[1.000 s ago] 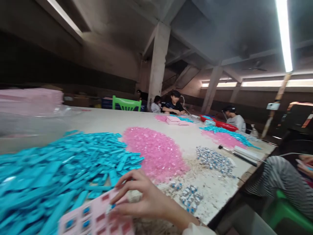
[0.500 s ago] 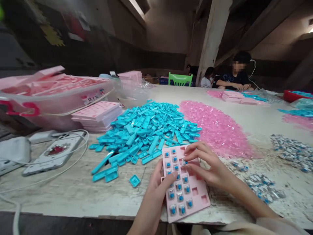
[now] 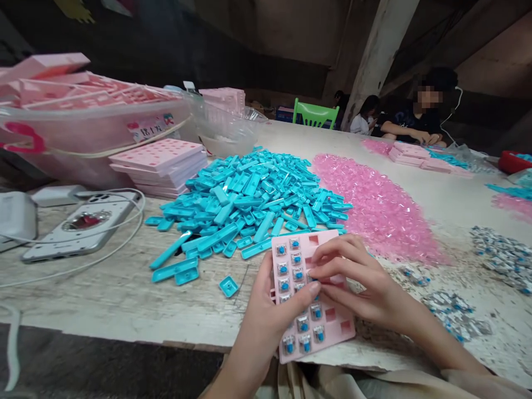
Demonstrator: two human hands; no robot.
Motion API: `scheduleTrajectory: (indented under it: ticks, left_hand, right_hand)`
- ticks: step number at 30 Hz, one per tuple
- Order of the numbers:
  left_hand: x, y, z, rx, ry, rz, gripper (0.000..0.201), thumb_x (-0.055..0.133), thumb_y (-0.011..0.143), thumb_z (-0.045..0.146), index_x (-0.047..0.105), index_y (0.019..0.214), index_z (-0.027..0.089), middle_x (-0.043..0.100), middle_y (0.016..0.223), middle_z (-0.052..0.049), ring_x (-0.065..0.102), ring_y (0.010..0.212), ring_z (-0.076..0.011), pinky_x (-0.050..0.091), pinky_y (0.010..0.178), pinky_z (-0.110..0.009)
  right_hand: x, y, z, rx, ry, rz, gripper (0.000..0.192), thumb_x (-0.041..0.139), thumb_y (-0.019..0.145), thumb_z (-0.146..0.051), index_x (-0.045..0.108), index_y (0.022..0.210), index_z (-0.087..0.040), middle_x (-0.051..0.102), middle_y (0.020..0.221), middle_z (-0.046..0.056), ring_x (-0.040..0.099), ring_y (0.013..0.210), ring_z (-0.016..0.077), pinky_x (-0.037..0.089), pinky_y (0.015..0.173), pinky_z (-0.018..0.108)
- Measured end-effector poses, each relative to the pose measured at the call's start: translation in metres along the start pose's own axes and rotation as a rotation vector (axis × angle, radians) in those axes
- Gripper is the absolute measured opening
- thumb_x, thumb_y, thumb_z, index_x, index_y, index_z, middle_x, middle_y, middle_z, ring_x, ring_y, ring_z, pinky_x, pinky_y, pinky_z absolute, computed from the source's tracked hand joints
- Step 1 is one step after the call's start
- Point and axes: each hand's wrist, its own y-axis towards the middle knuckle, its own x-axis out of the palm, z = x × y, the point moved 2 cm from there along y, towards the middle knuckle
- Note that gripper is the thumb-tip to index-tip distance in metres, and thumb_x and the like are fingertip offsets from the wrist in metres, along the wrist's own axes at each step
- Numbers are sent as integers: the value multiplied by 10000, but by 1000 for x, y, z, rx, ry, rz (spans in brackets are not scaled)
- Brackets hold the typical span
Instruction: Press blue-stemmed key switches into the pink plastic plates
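While the left hand point(image 3: 266, 310) props the pink switch tray point(image 3: 311, 299) at the surface's point(image 3: 124, 299) near edge, lower centre of the head view, its grip closed on the tray's left rim with the thumb on top, the right hand point(image 3: 366, 282) pinches a small part over an empty socket; the part itself is hidden. A crooked press could jam it, or tip the overhanging tray. The blue keycap pile point(image 3: 249, 205) just above and the pink pile point(image 3: 374, 205) right of it could snag a sweeping wrist.

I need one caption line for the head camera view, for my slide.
Both hands, left hand and right hand, hold a pink tray of blue switches beside a blue keycap pile.
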Motion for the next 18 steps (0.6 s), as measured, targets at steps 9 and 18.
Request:
scheduleTrajectory:
  ticks: [9, 18]
  left_hand:
    - [-2, -1, 0, -5, 8, 15, 510, 854, 670, 225, 617, 1121, 194, 764, 1064, -71, 721, 999, -289, 593, 822, -307]
    - [-3, -4, -2, -74, 60, 25, 422, 874, 623, 285, 683, 978, 160, 775, 907, -78, 743, 828, -280, 593, 726, -315]
  right_hand:
    - [0, -1, -2, 3, 52, 9, 141, 557, 968, -169, 615, 1084, -223, 647, 1077, 72, 558, 1095, 189, 470, 925, 330]
    - [0, -2, -1, -10, 91, -17, 99, 603, 940, -161, 627, 1022, -212, 657, 1045, 56, 570, 1071, 169, 472, 954, 313]
